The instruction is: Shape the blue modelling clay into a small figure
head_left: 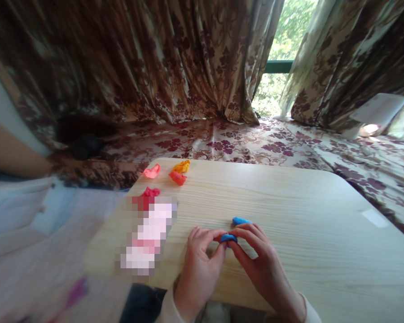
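A small rounded piece of blue modelling clay (229, 238) is pinched between the thumbs and fingertips of both hands, just above the table. My left hand (204, 255) grips its left side, and my right hand (261, 253) grips its right side. Beyond the right fingers lies a second, longer blue clay piece (240, 221), partly hidden by that hand.
At the table's (272, 193) far left lie a coral lump (151, 171), a yellow-orange lump (182, 166), a red-orange lump (178, 178) and a crimson lump (151, 192). A pixelated object (150, 235) lies left of my hands. Patterned curtains (188, 58) hang behind.
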Demonstrator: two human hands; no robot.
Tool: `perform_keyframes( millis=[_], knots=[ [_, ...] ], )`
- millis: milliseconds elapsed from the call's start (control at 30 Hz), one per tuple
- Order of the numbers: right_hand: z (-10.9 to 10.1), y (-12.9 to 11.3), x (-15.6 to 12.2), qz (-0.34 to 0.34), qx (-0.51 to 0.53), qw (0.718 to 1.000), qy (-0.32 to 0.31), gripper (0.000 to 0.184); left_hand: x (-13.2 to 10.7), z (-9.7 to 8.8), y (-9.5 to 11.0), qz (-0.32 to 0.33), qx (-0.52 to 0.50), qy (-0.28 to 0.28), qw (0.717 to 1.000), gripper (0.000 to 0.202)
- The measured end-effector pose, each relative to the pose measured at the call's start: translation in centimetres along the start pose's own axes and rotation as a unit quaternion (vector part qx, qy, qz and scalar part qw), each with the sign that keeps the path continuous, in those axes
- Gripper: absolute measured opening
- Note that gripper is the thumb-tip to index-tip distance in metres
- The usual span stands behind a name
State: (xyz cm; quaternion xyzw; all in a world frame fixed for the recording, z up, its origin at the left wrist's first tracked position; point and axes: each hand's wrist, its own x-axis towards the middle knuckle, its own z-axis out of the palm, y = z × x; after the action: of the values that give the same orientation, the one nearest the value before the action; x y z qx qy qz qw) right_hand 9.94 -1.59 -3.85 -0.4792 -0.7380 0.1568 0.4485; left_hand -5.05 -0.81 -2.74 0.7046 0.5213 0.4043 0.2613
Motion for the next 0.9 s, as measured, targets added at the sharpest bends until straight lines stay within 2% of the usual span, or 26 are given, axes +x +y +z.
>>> perform_keyframes(
  millis=[133, 300, 433, 633, 767, 900],
  knots=[
    [-0.1, 0.4, -1.0, 0.015, 0.002, 1.000, 0.025, 0.008, -0.7, 1.4, -0.5, 0.010, 0.015, 0.022, 1.000, 0.018],
    [0.0, 0.2, -1.5, 0.013, -0.028, 0.998, 0.054, 0.009, -0.9, 2.3, -0.7, 0.048, 0.014, 0.043, 0.998, 0.012],
    [0.2, 0.4, -1.5, 0.008, -0.038, 0.995, 0.092, 0.006, -0.7, 2.8, -1.1, 0.031, -0.013, 0.082, 0.996, 0.010],
    [0.3, 0.5, -1.7, -0.012, -0.065, 0.992, 0.109, 0.008, -0.6, 3.0, -1.5, 0.079, -0.032, 0.076, 0.993, 0.017],
    [0.4, 0.5, -1.7, -0.025, -0.065, 0.991, 0.115, 0.009, -0.6, 3.1, -1.7, 0.072, -0.015, 0.094, 0.993, 0.015],
    [0.5, 0.6, -1.6, -0.030, -0.068, 0.989, 0.130, 0.007, -0.6, 3.2, -1.8, 0.078, 0.000, 0.083, 0.993, 0.015]
  ],
)
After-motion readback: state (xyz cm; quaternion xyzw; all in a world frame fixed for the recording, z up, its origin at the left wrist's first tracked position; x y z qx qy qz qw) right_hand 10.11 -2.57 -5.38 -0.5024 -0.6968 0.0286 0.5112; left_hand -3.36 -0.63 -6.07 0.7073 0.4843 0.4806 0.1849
